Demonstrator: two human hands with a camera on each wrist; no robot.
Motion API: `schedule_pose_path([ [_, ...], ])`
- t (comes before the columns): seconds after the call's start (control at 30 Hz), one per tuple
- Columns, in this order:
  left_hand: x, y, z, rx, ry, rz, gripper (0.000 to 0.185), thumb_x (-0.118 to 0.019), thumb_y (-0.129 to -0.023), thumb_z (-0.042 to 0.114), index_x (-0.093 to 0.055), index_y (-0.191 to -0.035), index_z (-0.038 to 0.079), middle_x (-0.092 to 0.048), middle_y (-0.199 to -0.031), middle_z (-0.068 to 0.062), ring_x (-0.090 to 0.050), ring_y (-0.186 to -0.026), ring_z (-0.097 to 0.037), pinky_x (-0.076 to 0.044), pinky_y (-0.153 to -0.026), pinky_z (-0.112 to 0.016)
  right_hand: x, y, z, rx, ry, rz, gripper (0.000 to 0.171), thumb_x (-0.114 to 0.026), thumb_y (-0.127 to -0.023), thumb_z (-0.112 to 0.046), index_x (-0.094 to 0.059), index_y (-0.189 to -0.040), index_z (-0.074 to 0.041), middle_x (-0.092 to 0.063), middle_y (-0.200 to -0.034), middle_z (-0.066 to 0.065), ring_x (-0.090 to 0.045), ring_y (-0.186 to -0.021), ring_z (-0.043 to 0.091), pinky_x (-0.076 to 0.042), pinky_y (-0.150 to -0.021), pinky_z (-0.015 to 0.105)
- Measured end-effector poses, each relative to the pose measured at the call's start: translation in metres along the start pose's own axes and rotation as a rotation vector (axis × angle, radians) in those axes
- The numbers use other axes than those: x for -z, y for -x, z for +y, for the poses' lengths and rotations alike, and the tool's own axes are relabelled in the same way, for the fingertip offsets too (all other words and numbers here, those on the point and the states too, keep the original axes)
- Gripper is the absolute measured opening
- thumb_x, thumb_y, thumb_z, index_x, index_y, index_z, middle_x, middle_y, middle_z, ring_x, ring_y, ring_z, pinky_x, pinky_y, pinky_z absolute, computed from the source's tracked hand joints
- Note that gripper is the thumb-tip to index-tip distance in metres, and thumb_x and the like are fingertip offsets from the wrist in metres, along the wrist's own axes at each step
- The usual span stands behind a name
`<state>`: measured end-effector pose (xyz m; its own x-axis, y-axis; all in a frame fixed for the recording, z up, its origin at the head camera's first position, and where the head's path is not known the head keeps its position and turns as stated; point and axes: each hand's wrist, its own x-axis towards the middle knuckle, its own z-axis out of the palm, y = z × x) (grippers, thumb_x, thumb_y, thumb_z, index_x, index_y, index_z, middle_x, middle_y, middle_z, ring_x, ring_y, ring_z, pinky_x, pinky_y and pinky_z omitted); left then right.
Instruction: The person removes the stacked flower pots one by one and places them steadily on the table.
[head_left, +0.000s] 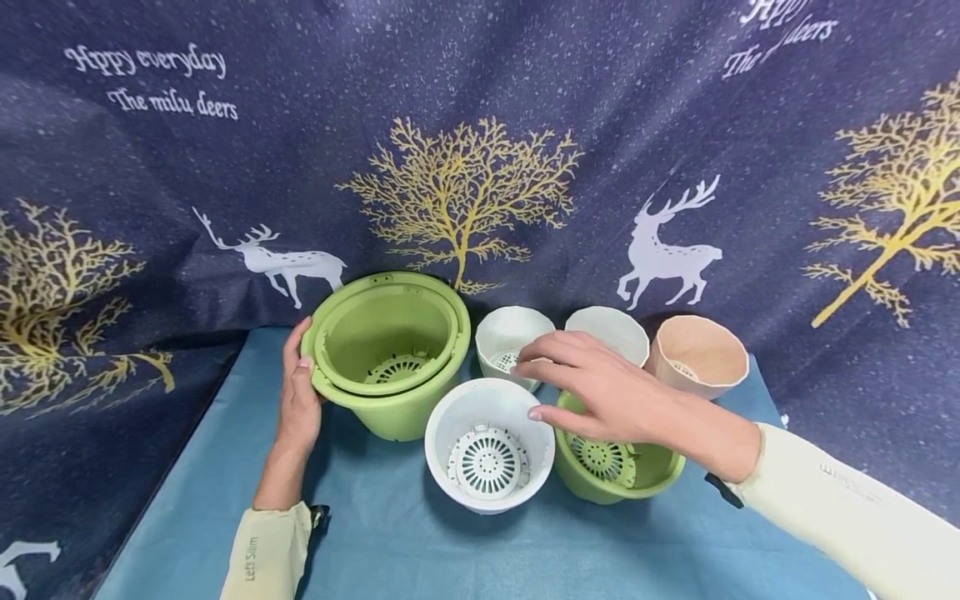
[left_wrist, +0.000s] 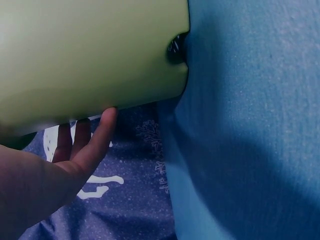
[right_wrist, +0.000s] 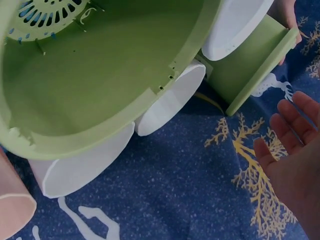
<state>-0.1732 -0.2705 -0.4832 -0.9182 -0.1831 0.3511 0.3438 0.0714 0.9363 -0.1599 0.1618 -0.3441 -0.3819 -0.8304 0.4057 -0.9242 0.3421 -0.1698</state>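
Lower centre of head view: white round plastic pot [head_left: 489, 444] with slotted drain insert, standing alone on blue tablecloth [head_left: 390, 550], touched by nothing. Just right of it, small green plastic pot [head_left: 618, 468] with its own drain insert, also single; right hand [head_left: 607, 385] hovering above it, fingers straight and spread, palm down, gripping nothing, fingertips out over the white pot's far rim. Centre-left: large green plastic pot [head_left: 390, 360], tilted toward camera, with a second green pot seated inside, rims almost flush; the only nested pair visible, so judged one nesting done. Left hand [head_left: 300, 392] flat against its left wall, thumb on rim, steadying rather than clasping; left wrist view confirms extended fingers against the wall. Back row, centre to right: two small white faceted pots [head_left: 512, 335] [head_left: 611, 329] and a peach faceted pot [head_left: 699, 354], all separate. Judged early stage: five loose pots unnested, nothing in the right hand.
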Motion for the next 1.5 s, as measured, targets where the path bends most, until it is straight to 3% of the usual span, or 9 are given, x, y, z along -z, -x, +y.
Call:
schedule_pose_path([
  [0.2, -0.001, 0.0, 0.0, -0.001, -0.011, 0.003, 0.055, -0.027, -0.112, 0.024, -0.033, -0.167, 0.022, -0.054, -0.132, -0.011, -0.059, -0.068, -0.008, -0.047, -0.05, -0.021, -0.009, -0.011, 0.004, 0.017, 0.001, -0.008, 0.042, -0.071, -0.101, -0.038, -0.068, -0.137, -0.016, -0.063, -0.139, 0.002, -0.057, -0.131, 0.022, -0.044, -0.111, 0.043],
  [0.43, -0.001, 0.001, 0.001, 0.004, -0.003, -0.002, 0.055, -0.026, -0.112, 0.025, -0.032, -0.167, 0.022, -0.052, -0.139, -0.008, -0.062, -0.078, -0.009, -0.051, -0.054, -0.02, -0.016, -0.025, 0.004, 0.039, -0.008, -0.016, 0.048, -0.072, -0.1, -0.039, -0.067, -0.14, -0.013, -0.062, -0.142, 0.006, -0.056, -0.134, 0.027, -0.042, -0.115, 0.048],
  [0.67, -0.001, 0.001, 0.002, -0.003, -0.031, 0.003, 0.055, -0.026, -0.112, 0.025, -0.033, -0.167, 0.022, -0.054, -0.129, -0.01, -0.056, -0.067, -0.008, -0.045, -0.05, -0.022, -0.022, -0.044, 0.007, 0.066, -0.017, -0.018, 0.05, -0.071, -0.101, -0.037, -0.064, -0.143, -0.011, -0.062, -0.142, 0.008, -0.054, -0.135, 0.027, -0.039, -0.116, 0.049],
  [0.97, -0.001, 0.0, 0.001, -0.019, -0.014, 0.002, 0.055, -0.027, -0.112, 0.024, -0.033, -0.167, 0.02, -0.052, -0.139, -0.008, -0.06, -0.074, -0.008, -0.048, -0.052, -0.02, -0.033, -0.063, 0.012, 0.093, -0.023, -0.012, 0.049, -0.071, -0.101, -0.036, -0.064, -0.141, -0.007, -0.06, -0.146, 0.008, -0.053, -0.138, 0.027, -0.04, -0.115, 0.048],
  [1.33, 0.0, 0.0, 0.0, -0.004, 0.013, -0.007, 0.055, -0.027, -0.113, 0.025, -0.032, -0.167, 0.021, -0.052, -0.141, -0.008, -0.063, -0.08, -0.009, -0.053, -0.058, -0.02, -0.049, -0.077, 0.014, 0.041, -0.029, -0.11, 0.051, -0.068, -0.103, -0.038, -0.063, -0.143, -0.008, -0.06, -0.145, 0.008, -0.053, -0.137, 0.027, -0.042, -0.112, 0.048],
  [1.5, 0.0, 0.0, 0.0, -0.013, 0.0, -0.002, 0.055, -0.027, -0.113, 0.026, -0.032, -0.167, 0.02, -0.055, -0.131, -0.01, -0.061, -0.071, -0.008, -0.049, -0.052, -0.021, -0.056, -0.082, 0.015, 0.013, -0.037, -0.149, 0.051, -0.067, -0.103, -0.04, -0.063, -0.144, -0.01, -0.059, -0.147, 0.007, -0.052, -0.138, 0.026, -0.042, -0.112, 0.048],
])
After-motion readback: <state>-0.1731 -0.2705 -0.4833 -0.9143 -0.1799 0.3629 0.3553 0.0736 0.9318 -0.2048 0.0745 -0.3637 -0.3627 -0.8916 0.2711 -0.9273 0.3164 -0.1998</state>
